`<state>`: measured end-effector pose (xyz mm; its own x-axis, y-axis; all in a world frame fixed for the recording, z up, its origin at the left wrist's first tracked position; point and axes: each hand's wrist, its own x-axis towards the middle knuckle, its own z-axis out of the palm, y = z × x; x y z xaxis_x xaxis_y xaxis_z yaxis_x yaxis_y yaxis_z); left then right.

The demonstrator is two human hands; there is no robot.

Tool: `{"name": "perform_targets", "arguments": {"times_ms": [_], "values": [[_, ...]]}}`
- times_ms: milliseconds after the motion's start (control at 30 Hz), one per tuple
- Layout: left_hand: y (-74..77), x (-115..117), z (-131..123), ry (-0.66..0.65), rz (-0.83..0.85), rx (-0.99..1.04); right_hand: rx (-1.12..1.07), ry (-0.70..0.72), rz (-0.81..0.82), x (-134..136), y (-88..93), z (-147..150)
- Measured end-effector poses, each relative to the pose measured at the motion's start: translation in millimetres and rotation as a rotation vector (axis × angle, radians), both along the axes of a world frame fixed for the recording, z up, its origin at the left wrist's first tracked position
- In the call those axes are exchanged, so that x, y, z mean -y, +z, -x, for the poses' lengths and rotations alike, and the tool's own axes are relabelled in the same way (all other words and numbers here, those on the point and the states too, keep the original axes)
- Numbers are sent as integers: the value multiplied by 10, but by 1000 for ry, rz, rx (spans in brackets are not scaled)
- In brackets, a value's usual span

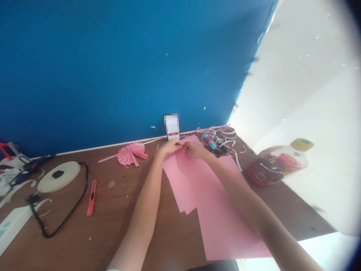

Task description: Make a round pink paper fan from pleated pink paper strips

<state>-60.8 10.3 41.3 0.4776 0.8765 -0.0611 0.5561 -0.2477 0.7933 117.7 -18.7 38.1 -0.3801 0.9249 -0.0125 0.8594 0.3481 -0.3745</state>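
Both my hands meet at the far end of a stack of pink paper sheets (208, 195) on the brown table (118, 226). My left hand (170, 146) and my right hand (195, 149) have their fingers pinched together on a small pink paper piece (184, 149) between them. A folded pink paper fan (131, 153) lies to the left of my left hand. A phone (173, 132) stands against the blue wall just beyond my fingers.
An orange utility knife (91, 197) lies left of my left arm, near a white round device (58, 175) with a black cable (64, 218). Scissors and white paper strips (218, 142) lie at the right. A clear plastic jar with a yellow lid (278, 162) lies on its side.
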Motion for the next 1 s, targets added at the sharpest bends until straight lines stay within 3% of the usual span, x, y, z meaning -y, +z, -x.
{"name": "perform_targets", "arguments": {"times_ms": [167,367,500,567,733,1000], "values": [[-30,-31,-1,-41,-78,-34,-40,-97,-61,-15,31,43],[-20,-45,6,-11,-162,-21,95,-229,-24,74,122,47],[-14,-41,3,-11,-179,3,196,-361,-192,122,162,41],[-19,-38,-13,10,-161,11,171,-330,-222,135,205,39],[14,-6,-83,44,-108,49,41,-135,-93,136,254,76],[25,33,-172,32,-30,154,-141,-202,-46,-41,-62,104]]}}
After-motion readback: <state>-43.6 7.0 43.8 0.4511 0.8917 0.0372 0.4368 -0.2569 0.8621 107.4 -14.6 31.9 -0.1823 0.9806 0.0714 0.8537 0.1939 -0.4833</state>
